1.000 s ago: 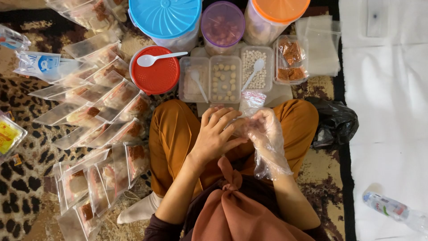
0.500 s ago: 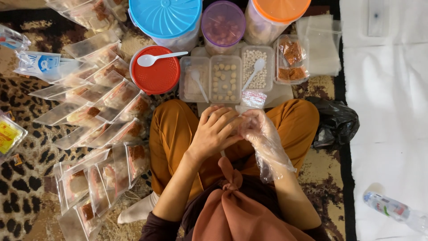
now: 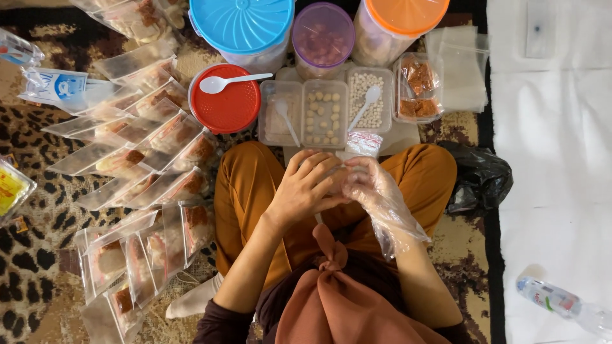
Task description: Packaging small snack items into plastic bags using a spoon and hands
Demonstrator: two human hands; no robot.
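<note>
My left hand [image 3: 303, 191] is bare and curls over a small clear zip bag [image 3: 363, 143] held above my lap. Pressed against the same bag from the other side is my right hand [image 3: 376, 191], which wears a loose clear plastic glove. The bag's contents are hidden by my fingers. Just beyond my knees stand three clear trays: one with a spoon [image 3: 280, 118], one with pale round balls [image 3: 325, 114], and one with small white beads and a spoon [image 3: 370, 99].
Rows of filled clear bags [image 3: 146, 140] lie on the spotted rug at left. A red lid with a white spoon [image 3: 226, 105], blue-lidded [image 3: 242, 25], purple-lidded [image 3: 322, 35] and orange-lidded [image 3: 401, 19] tubs stand ahead. Empty bags [image 3: 462, 70], a black bag [image 3: 478, 181] and a bottle [image 3: 554, 299] lie right.
Both hands have stayed together over my lap; the left fingers have shifted slightly on the small bag.
</note>
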